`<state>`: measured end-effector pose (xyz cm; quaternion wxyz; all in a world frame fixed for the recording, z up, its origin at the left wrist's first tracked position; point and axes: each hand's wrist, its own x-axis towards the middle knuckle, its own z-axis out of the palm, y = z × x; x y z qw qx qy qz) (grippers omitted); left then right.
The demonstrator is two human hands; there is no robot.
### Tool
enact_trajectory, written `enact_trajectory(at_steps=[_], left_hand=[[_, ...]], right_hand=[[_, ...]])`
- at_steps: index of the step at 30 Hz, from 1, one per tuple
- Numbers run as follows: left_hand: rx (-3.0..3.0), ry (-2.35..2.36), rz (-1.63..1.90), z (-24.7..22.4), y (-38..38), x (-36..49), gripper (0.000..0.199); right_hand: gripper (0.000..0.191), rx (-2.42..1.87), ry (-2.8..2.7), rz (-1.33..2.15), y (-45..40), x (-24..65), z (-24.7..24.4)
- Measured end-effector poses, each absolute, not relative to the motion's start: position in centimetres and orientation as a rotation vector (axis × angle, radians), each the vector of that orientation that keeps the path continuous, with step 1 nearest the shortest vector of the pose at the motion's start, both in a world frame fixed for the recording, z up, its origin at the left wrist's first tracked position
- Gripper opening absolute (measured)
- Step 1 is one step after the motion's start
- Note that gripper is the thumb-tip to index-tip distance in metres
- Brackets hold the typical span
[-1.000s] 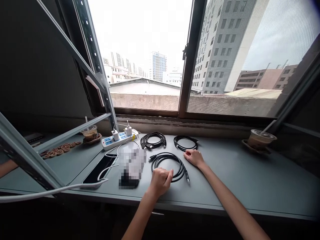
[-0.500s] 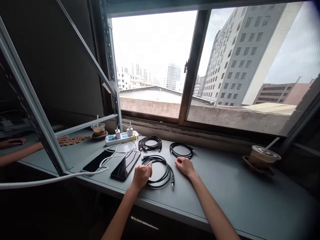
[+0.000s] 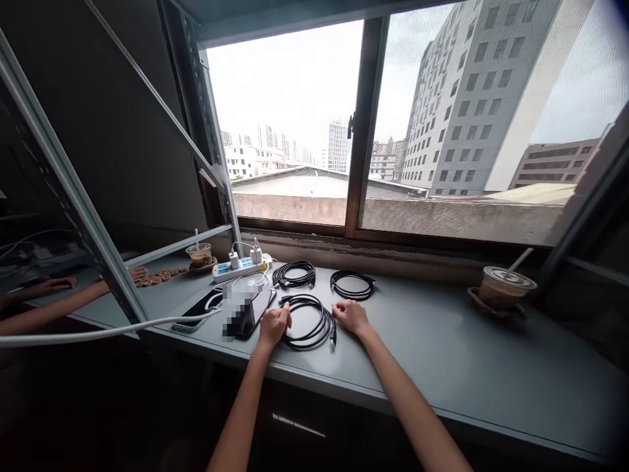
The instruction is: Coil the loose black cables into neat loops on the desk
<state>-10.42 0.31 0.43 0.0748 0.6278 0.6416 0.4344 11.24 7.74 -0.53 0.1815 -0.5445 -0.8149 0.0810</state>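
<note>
On the grey table (image 3: 466,354), lower centre, your left hand (image 3: 273,326) and right hand (image 3: 350,316) were curled; if they pinched something, I could not tell. Between them lay the near cable coil (image 3: 326,324), whose loops needed light, even touch.

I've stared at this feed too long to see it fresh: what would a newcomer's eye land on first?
Probably the bright window, behind the table. Next, the three black cable coils, the nearest coil lying between the left hand and right hand. Then perhaps the drink cup toward the right.
</note>
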Motion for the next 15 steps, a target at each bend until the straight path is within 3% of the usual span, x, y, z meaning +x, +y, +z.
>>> enact_trajectory(at_steps=[6, 12, 15], left_hand=[[2.085, 1.851, 1.197, 0.4, -0.3, -10.1, 0.058], [2.471, 1.595, 0.983, 0.6, -1.9, -8.5, 0.045], [2.591, 1.495, 0.881, 0.5, -2.0, -8.3, 0.049]], right_hand=[[0.027, -1.595, -2.292, 0.212, 7.3, 11.2, -0.3], [0.027, -1.738, -2.233, 0.156, 5.5, 11.2, -0.6], [0.028, -1.78, -2.193, 0.136, 4.2, 11.0, -0.8]])
